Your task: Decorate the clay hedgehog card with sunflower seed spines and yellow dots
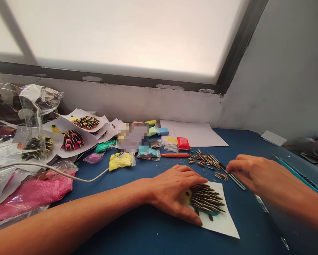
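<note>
My left hand (176, 193) lies with fingers spread on a white paper (227, 225), thumb at its lower edge. Beside the fingers on this sheet is a hedgehog picture (208, 198) with a yellow head, a blue base and striped sunflower seeds as spines. My hand partly covers its head. My right hand (250, 171) is right of the paper, thumb and forefinger drawn together over slim metal tweezers (237, 181). What sits between these fingertips is hidden. Loose sunflower seeds (202, 159) lie just left of them.
Bags of coloured clay, one yellow (121, 160) and one red (183, 143), lie behind, near an orange tool (174, 155). Finished seed pictures (86, 122) pile up at left, with a white cable (55, 170) across. Blank paper (194, 134) lies by the wall.
</note>
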Tool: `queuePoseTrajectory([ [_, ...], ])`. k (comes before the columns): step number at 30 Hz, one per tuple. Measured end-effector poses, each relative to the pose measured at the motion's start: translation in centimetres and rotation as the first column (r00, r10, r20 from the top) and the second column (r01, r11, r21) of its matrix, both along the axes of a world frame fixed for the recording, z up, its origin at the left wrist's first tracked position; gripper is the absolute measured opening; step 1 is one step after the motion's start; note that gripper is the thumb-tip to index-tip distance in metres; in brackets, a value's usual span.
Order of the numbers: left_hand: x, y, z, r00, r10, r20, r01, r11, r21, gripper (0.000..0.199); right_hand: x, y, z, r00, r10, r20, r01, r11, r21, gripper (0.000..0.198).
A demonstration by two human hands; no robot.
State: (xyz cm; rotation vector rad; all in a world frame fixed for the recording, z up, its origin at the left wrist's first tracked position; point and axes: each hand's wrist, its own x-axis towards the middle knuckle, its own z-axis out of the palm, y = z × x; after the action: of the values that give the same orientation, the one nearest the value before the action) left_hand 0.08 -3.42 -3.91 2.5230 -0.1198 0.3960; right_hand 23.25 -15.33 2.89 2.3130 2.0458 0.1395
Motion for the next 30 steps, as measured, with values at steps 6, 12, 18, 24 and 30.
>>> queuePoseTrajectory([
  [6, 0.0, -0.1, -0.1, 1.000, 0.015, -0.001, -0.015, 1.000, 0.007, 0.086, -1.4, -2.1, -2.6, 0.997, 0.007, -0.071, -0.013, 0.996, -0.089, 0.027],
  [12, 0.0, -0.1, -0.1, 1.000, 0.019, -0.013, -0.019, 1.000, 0.012, 0.087, -1.3, -2.7, -4.1, 0.961, -0.068, -0.269, 0.074, 0.997, 0.011, 0.016],
  [18, 0.0, -0.1, 0.0, 1.000, 0.020, -0.022, -0.020, 1.000, 0.014, 0.087, -1.5, -4.0, -3.9, 0.947, 0.083, -0.312, 0.023, 0.947, 0.322, 0.026],
  [24, 0.0, -0.1, 0.2, 0.999, 0.014, -0.035, -0.014, 1.000, -0.005, 0.084, -2.8, -5.4, -3.7, 0.913, 0.247, -0.325, -0.093, 0.901, 0.423, 0.032],
  [30, 0.0, -0.1, 0.2, 0.999, 0.015, -0.036, -0.015, 1.000, -0.010, 0.084, -3.1, -7.0, -4.8, 0.888, 0.202, -0.413, -0.068, 0.946, 0.316, 0.022],
])
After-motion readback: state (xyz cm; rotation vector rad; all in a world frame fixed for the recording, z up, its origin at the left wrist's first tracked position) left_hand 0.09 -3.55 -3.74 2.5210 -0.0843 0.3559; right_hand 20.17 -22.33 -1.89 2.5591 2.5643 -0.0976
